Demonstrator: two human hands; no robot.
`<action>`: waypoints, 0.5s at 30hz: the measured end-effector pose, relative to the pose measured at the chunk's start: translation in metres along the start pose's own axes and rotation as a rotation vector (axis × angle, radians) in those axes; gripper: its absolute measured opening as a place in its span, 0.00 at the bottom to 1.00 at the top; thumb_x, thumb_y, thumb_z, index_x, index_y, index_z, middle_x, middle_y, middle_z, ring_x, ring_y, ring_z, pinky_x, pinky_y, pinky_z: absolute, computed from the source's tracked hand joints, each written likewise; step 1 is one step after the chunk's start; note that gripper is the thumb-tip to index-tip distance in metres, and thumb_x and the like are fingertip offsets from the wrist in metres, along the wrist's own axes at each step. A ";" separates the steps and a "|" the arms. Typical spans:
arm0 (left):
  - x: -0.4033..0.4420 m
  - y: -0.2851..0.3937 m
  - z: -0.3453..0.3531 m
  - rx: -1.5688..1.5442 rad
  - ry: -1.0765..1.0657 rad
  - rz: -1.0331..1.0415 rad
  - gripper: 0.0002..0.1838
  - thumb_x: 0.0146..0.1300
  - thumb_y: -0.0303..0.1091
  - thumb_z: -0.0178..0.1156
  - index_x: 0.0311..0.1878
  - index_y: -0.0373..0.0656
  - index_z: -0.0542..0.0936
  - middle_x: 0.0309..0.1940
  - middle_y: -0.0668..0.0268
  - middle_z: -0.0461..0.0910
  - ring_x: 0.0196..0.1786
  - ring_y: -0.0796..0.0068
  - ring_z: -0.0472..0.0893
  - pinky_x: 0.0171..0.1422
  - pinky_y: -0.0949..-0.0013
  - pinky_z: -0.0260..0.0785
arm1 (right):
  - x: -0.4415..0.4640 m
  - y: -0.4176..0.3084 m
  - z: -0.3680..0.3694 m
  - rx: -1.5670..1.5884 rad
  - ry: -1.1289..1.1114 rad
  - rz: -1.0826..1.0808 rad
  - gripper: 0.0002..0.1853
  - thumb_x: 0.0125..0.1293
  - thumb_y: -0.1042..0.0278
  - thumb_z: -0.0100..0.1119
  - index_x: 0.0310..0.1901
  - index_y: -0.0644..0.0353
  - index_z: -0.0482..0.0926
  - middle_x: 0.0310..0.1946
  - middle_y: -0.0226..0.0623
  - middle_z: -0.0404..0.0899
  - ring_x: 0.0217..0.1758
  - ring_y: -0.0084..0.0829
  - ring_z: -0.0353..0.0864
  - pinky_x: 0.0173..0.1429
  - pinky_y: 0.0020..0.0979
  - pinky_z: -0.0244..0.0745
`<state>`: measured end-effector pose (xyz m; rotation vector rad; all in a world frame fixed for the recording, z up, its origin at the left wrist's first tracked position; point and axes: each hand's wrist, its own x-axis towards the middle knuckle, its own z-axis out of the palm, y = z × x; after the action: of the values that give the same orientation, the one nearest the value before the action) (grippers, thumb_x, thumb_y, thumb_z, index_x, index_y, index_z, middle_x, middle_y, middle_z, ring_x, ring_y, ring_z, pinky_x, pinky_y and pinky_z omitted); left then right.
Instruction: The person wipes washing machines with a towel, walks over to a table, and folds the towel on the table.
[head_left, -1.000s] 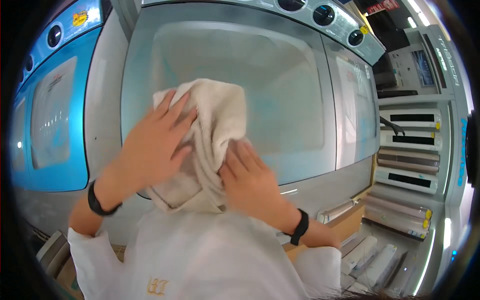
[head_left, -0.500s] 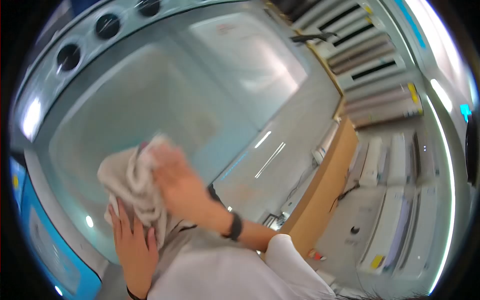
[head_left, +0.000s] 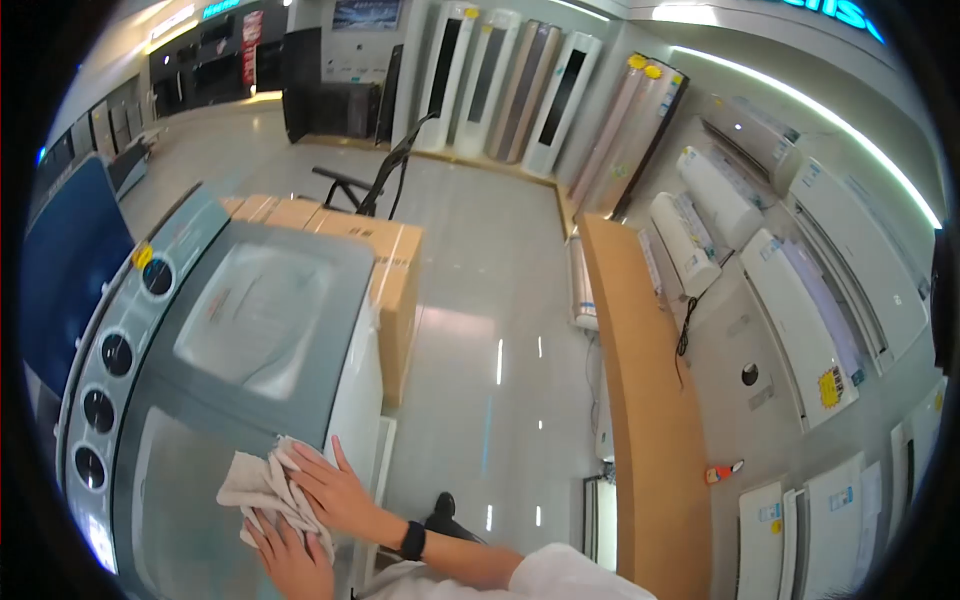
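Note:
A crumpled beige cloth (head_left: 262,487) lies on the grey see-through lid of a twin-tub washing machine (head_left: 222,405), over its near half. My right hand (head_left: 338,497) holds the cloth from above, its fingers stretched across the folds and its thumb apart. Just below it, my left hand (head_left: 293,563) grips the cloth's near side with spread fingertips. Fabric bunches up between both hands, and my palms hide part of it. Round dark knobs (head_left: 98,410) line the machine's panel on the left.
Cardboard boxes (head_left: 400,330) stand beyond the machine, with a black chair (head_left: 380,180) behind them. A wooden ledge (head_left: 640,400) runs along the right, below wall-mounted air conditioners (head_left: 800,325). Tall floor units (head_left: 510,90) stand at the back. Shiny floor (head_left: 470,260) lies between machine and ledge.
My view has lifted and turned, showing more of the room. Both hands and the cloth now appear lower in view, near the lid's right edge. The cloth stays under both hands.

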<state>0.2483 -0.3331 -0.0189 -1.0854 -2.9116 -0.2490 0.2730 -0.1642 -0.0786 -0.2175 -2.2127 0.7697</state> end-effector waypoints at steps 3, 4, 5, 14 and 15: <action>0.069 0.049 0.027 0.038 -0.021 -0.094 0.33 0.70 0.37 0.58 0.77 0.36 0.68 0.84 0.43 0.54 0.83 0.30 0.53 0.82 0.35 0.53 | 0.035 0.067 -0.005 -0.012 0.133 -0.022 0.12 0.72 0.74 0.58 0.54 0.61 0.82 0.71 0.43 0.77 0.81 0.39 0.68 0.87 0.65 0.38; 0.086 0.064 0.029 0.052 -0.016 -0.100 0.34 0.70 0.37 0.58 0.77 0.36 0.68 0.84 0.43 0.54 0.83 0.30 0.54 0.81 0.36 0.53 | 0.045 0.090 -0.009 -0.012 0.164 -0.040 0.11 0.73 0.74 0.58 0.54 0.61 0.83 0.70 0.43 0.78 0.81 0.38 0.69 0.87 0.65 0.38; 0.104 0.079 0.031 0.066 -0.011 -0.106 0.34 0.70 0.38 0.57 0.77 0.36 0.68 0.84 0.43 0.55 0.83 0.31 0.54 0.81 0.36 0.54 | 0.055 0.106 -0.012 -0.003 0.168 -0.052 0.12 0.72 0.75 0.58 0.55 0.61 0.82 0.70 0.44 0.77 0.81 0.39 0.68 0.87 0.64 0.39; 0.175 0.146 0.090 0.165 0.163 -0.120 0.31 0.67 0.39 0.60 0.72 0.34 0.73 0.78 0.40 0.64 0.81 0.32 0.60 0.81 0.38 0.56 | 0.076 0.183 -0.049 0.203 0.019 -0.066 0.19 0.69 0.78 0.55 0.61 0.62 0.79 0.70 0.47 0.76 0.82 0.43 0.66 0.88 0.61 0.42; 0.176 0.156 0.088 0.169 0.239 -0.125 0.31 0.67 0.40 0.60 0.70 0.33 0.74 0.76 0.39 0.67 0.79 0.32 0.62 0.80 0.38 0.57 | 0.077 0.187 -0.050 0.211 -0.002 -0.079 0.20 0.69 0.78 0.55 0.62 0.62 0.79 0.69 0.48 0.76 0.82 0.43 0.66 0.88 0.61 0.42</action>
<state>0.2193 -0.0893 -0.0698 -0.7922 -2.7308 -0.1223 0.2401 0.0384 -0.1154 -0.0247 -2.1095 0.9509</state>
